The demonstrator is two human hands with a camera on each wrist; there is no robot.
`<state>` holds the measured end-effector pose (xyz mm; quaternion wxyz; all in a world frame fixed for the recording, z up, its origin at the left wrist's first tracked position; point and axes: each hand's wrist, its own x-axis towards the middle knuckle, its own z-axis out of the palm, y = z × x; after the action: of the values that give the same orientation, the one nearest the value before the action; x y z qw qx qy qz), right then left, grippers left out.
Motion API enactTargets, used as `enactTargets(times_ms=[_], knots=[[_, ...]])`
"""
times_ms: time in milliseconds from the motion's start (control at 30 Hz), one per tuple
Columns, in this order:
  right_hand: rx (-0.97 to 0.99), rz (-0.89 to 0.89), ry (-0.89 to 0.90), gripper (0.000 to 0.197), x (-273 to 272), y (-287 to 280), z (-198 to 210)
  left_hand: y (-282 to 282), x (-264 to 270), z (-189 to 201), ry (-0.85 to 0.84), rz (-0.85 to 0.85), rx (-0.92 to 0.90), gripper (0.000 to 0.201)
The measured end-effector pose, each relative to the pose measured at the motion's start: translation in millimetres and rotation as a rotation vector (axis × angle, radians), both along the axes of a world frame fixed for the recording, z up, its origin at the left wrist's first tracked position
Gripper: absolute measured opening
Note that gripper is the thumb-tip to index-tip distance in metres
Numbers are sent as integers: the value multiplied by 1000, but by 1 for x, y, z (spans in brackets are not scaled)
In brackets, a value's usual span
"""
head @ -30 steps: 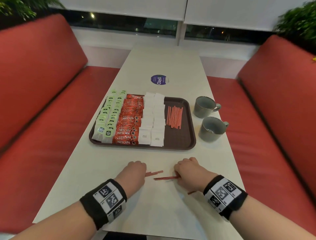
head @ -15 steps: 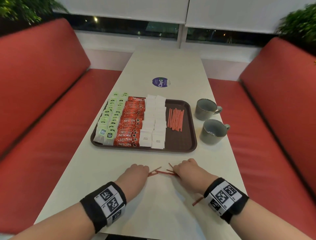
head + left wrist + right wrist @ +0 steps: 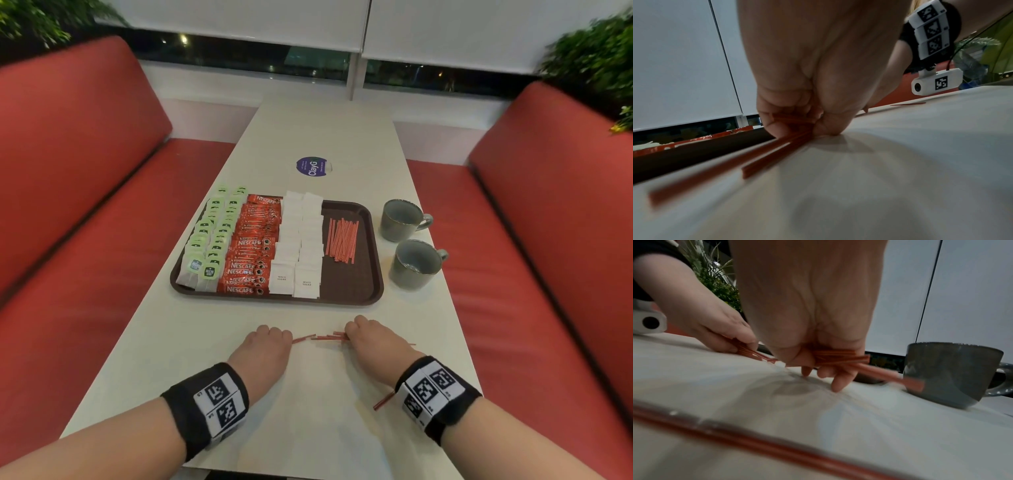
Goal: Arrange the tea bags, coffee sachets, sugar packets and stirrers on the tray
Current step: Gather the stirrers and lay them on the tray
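Observation:
On the white table, a brown tray holds rows of green tea bags, red coffee sachets, white sugar packets and a bundle of red stirrers. Near the front edge, my left hand grips a few red stirrers whose ends stick out toward the right. My right hand holds several red stirrers in curled fingers, fingertips touching the table. One loose stirrer lies by my right wrist, and another loose stirrer lies right of that hand.
Two grey mugs stand right of the tray. A purple round sticker marks the table farther back. Red bench seats flank the table on both sides. A window with white blinds is behind.
Both hands have gathered loose stirrers off the table and drawn closer together. The stirrers between them have shifted into their grips.

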<state>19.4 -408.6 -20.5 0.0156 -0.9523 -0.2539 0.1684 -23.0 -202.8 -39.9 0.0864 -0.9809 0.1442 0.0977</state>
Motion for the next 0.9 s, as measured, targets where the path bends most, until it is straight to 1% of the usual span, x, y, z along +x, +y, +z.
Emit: enactTargets(times_ms=[67,133,167,200,267,333,367,400,433,467,500,533,567,600,633,700,733,767,833,867,900], knots=[[21,-50,38,28,1,1,3,-2,1,2,-10,0,-4,34],[75,-149,71,23,3,1,7,-1,2,4,24,25,-22,34],[117,-201,80,18,3,0,9,0,4,6,64,57,-60,33],[176,-248,85,14,4,-1,10,2,8,7,107,108,-142,31],[354,-333,115,13,5,-2,14,4,19,14,213,239,-380,21],[584,-450,212,14,3,1,20,4,26,20,227,320,-615,8],[709,-523,291,14,2,4,24,2,28,22,219,364,-724,5],[828,-592,379,15,1,8,28,-1,29,24,221,419,-859,6],[923,-647,458,17,-1,13,31,-7,28,28,253,491,-1038,7],[997,-676,520,20,-3,18,36,-14,27,33,296,554,-1242,7],[1043,-685,563,21,-3,22,39,-21,28,37,332,592,-1417,12],[1068,-673,587,21,-4,27,43,-28,28,41,353,604,-1542,19],[1058,-646,587,21,-5,31,47,-36,29,44,365,601,-1631,24],[1007,-593,546,22,-5,35,51,-43,30,47,362,597,-1701,25],[915,-513,467,24,-5,37,54,-50,31,50,340,607,-1739,22],[718,-340,308,34,-3,42,56,-60,36,50,248,674,-1735,20],[655,-299,258,40,-1,43,55,-63,38,48,187,711,-1710,22],[623,-288,228,39,-1,45,54,-65,40,45,124,740,-1674,24],[631,-302,180,20,0,47,50,-65,43,41,42,783,-1630,28],[670,-335,185,11,0,47,48,-64,45,40,26,808,-1638,30],[741,-384,231,8,1,47,45,-63,47,41,16,835,-1672,31]])
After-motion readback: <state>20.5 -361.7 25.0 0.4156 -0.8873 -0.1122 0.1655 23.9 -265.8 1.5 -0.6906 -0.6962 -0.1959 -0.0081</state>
